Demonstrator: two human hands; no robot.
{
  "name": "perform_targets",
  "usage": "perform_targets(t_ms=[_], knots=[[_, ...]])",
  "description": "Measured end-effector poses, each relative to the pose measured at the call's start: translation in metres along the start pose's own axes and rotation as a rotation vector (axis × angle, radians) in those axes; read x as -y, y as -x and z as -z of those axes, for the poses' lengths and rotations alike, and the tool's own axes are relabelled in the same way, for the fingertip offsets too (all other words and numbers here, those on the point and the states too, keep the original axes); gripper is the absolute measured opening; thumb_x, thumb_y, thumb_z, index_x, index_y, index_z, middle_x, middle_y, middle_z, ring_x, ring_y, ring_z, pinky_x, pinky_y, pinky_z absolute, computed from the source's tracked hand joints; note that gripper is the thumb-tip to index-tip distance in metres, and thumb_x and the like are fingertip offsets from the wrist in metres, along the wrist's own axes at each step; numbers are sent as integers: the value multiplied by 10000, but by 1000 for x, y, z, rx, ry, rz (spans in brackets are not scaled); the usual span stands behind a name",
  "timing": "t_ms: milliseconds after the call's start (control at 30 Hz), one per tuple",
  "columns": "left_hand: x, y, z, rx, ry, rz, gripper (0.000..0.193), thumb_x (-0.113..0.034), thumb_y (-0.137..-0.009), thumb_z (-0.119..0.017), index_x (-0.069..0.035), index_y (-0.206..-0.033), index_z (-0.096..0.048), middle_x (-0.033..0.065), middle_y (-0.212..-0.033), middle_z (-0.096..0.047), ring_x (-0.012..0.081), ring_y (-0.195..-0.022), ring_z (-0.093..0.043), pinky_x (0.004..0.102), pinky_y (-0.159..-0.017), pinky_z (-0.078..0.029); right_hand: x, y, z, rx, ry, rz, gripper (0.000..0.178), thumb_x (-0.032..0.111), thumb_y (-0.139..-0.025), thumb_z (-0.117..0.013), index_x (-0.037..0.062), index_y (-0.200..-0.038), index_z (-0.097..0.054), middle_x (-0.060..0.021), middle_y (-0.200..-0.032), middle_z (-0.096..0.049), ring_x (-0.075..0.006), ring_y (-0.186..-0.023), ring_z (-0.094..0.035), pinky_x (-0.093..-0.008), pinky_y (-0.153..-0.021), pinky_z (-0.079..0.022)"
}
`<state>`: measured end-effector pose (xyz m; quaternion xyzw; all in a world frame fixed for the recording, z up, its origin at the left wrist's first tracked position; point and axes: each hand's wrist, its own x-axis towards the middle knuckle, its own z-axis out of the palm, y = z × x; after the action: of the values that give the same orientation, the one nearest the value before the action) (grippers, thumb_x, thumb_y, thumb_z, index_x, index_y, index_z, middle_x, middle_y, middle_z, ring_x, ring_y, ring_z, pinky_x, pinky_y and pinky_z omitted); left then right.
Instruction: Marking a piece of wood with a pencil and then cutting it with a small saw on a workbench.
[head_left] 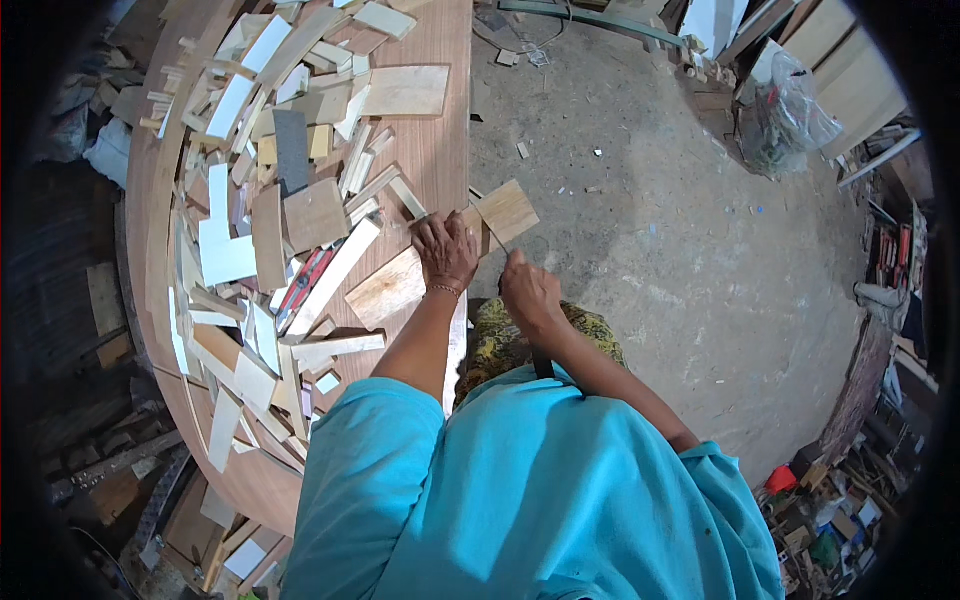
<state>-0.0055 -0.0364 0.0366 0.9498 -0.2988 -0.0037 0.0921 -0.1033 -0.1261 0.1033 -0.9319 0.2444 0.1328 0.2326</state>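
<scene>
Left hand's gripping the pale board [512, 208] down on the bench [437, 150], probably for steadiness, end overhanging right so the right hand's [533, 294] tightly held thin tool [498, 243] clears.

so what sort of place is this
Likely a woodworking shop: pale wooden offcuts cover much of a brown wood-grained table, the left hand rests on a flat tan wooden board, and small scraps dot the grey floor.

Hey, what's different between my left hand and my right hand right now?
Your left hand lies back-up on the wooden board; your right hand is closed around a thin tool. Your left hand has a bracelet at the wrist; your right shows none. The left is mostly over the tabletop, the right beyond its edge. Both are bare.
</scene>
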Motion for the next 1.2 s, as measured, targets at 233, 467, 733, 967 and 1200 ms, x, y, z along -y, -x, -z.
perform_targets(t_ms=[233, 467, 733, 967, 1200], knots=[[3, -1, -11, 1, -23, 16, 316, -277, -753, -447, -79, -999, -448, 144, -978, -383, 318, -953, -351, 449, -806, -255, 3, -19, -1, 7, -29, 9, 110, 101, -775, -401, 11, -784, -463, -177, -625, -575, -294, -592, -596, -365, -479, -467], [-1, -1, 1, 45, -46, 26, 347, -274, -764, -430, -66, -1042, -440, 163, -993, -383, 327, -955, -343, 456, -804, -246, 7, 12, 20, 138, 29, -57, 115, 104, -771, -405, 11, -779, -471, -189, -647, -579, -305, -609, -596, -385, -538, -473], [-3, -1, -1, -37, -81, -4, 343, -273, -752, -443, -71, -1028, -458, 158, -950, -400, 314, -895, -366, 445, -766, -270, 0, 11, 10, -27, -97, -80, 117, 94, -762, -408, 5, -749, -482, -181, -634, -572, -304, -607, -593, -375, -513, -468], [5, 16, 0, -47, -58, -164, 566, -412, -736, -481, -60, -1167, -376, 179, -1115, -375, 339, -1032, -334, 465, -863, -233, -10, 28, 0, -184, -170, 67, 170, 118, -792, -370, -12, -764, -476, -189, -607, -551, -343, -564, -564, -420, -503, -442], [11, 30, 3, 26, -48, -232, 641, -446, -722, -477, -45, -1200, -330, 153, -1136, -331, 315, -1060, -301, 466, -922, -187, 0, 52, 0, -105, -27, 14, 158, 100, -773, -387, -13, -738, -492, -201, -639, -565, -308, -585, -585, -383, -505, -460]])
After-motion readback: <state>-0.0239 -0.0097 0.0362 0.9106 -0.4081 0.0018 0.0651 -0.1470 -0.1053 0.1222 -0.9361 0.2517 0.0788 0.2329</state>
